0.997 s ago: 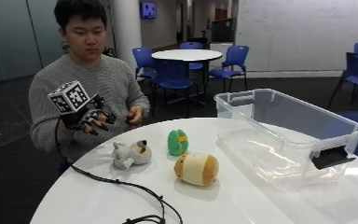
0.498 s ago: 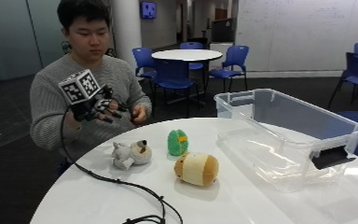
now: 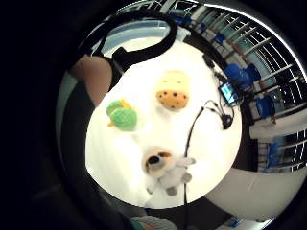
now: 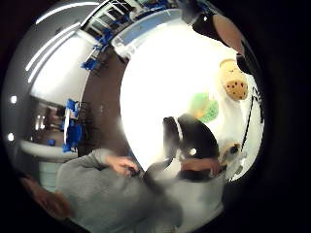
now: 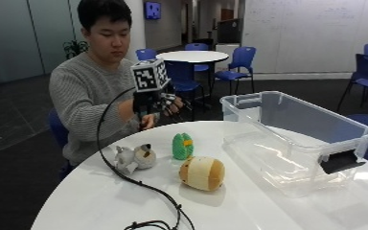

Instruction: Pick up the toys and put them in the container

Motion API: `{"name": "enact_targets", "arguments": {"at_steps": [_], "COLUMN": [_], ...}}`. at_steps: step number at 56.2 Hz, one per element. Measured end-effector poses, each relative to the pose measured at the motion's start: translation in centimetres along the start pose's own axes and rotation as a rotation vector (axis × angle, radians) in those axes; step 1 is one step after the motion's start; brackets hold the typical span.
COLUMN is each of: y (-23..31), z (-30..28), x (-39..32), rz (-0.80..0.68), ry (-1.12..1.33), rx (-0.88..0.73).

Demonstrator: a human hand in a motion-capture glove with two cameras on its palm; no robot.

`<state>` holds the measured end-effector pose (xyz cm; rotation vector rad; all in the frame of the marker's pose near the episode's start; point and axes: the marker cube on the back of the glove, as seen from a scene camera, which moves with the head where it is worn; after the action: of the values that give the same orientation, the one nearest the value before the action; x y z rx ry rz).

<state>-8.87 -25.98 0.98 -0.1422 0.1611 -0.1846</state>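
Toys lie untouched on the worktop (image 5: 95,201): a grey dog (image 5: 135,157) nearest the person, a green toy (image 5: 183,146) just beside it toward the container (image 5: 299,139), and a tan spotted toy (image 5: 201,173) closer to the camera, all three apart from one another and none yet in the clear, open bin, which holds nothing that can be seen. Over the last second the gloved right hand (image 5: 160,104) has risen from low in front of the chest to a spot above the worktop's near edge, palm now turned down toward the toys, so both palm views look onto the dog (image 3: 160,167), the green toy (image 3: 121,116) and the tan one (image 3: 172,93) from well above. Its fingers hang loosely spread and hold nothing. The bare hand sits just beside the glove, seemingly adjusting it. That lift reads as the opening of a reach rather than a grasp; the task has not really begun, and the dog or green toy looks like the likeliest first pick, being nearest the hand
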Motion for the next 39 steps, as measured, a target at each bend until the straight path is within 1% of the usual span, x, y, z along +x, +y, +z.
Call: {"name": "enact_targets", "arguments": {"at_steps": [7,13,19,26,33,39], "y": [-0.3,-0.6,-0.6,-1.2,-1.6,-1.7], "z": [4.1,7.3,9.4,9.7,9.4,6.7], "x": [0.4,0.9,1.0,1.0,0.4,-0.4], "rz": [0.059,0.112,0.146,0.148,0.1,0.052], "ry": [0.032,0.126,0.171,0.208,0.241,0.163], "rx": [-0.108,-0.198,-0.277,-0.24,-0.185,-0.142]}}
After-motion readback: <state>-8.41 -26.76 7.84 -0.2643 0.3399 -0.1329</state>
